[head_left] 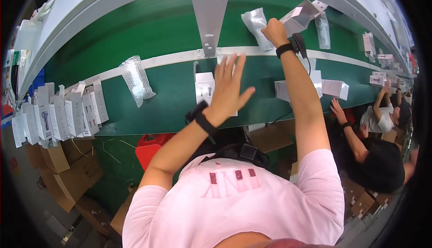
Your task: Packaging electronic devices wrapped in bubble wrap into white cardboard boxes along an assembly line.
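My left hand (229,86) is open, its fingers spread over a white carton (205,86) on the near green surface. It covers part of the carton, so I cannot tell whether they touch. My right hand (275,32) reaches across the pale rail with its fingers closed. Just left of that fist, and partly behind it, lies a clear bubble-wrapped package (255,25). An open white carton (298,19) is tilted close to the fist's right side. What the closed fingers hold, if anything, is hidden.
Several white cartons (58,115) stand in a row at the left. Bubble-wrapped packages lie left of centre (137,80) and far right (322,31). More white cartons (334,88) sit beside my right forearm. A grey post (209,14) rises ahead. Co-worker's hand (337,110) is at right.
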A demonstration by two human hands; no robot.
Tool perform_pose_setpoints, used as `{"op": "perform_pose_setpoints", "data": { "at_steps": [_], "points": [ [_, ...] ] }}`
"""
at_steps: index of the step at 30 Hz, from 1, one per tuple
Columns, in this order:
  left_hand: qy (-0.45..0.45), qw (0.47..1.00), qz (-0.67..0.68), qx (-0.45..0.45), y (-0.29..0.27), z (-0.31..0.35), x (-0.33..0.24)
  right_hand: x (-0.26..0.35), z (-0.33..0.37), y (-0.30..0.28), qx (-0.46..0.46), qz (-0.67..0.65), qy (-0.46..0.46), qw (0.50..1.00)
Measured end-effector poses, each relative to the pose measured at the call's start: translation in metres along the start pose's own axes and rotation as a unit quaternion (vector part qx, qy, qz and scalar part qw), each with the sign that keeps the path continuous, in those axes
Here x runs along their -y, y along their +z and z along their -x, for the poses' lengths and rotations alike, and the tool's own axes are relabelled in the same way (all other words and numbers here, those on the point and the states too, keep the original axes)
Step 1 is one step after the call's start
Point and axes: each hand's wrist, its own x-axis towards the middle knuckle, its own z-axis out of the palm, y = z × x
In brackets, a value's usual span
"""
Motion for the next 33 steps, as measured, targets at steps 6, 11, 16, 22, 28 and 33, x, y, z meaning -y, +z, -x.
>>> {"op": "perform_pose_setpoints", "data": {
  "at_steps": [6, 11, 16, 22, 28, 33],
  "points": [
    [0.047, 0.984, -0.169, 0.026, 0.050, -0.084, 0.036, -0.009, 0.047, -0.073, 0.156, -0.031, -0.124, 0.980],
    [0.184, 0.976, -0.102, 0.063, 0.039, -0.084, 0.031, 0.025, 0.095, -0.157, 0.185, -0.136, -0.110, 0.967],
    [0.094, 0.974, 0.150, 0.141, 0.010, -0.040, 0.003, 0.015, 0.058, -0.187, 0.164, -0.291, -0.055, 0.941],
    [-0.228, 0.756, 0.606, 0.096, -0.021, 0.038, -0.036, -0.087, -0.009, -0.097, 0.060, 0.074, -0.130, 0.987],
    [-0.147, 0.876, 0.458, 0.019, -0.074, 0.065, -0.039, 0.029, 0.048, -0.187, 0.283, 0.060, -0.195, 0.937],
    [-0.032, 0.954, 0.289, -0.074, -0.099, 0.070, -0.037, 0.027, 0.112, -0.107, 0.320, -0.164, -0.249, 0.899]
  ]
}}
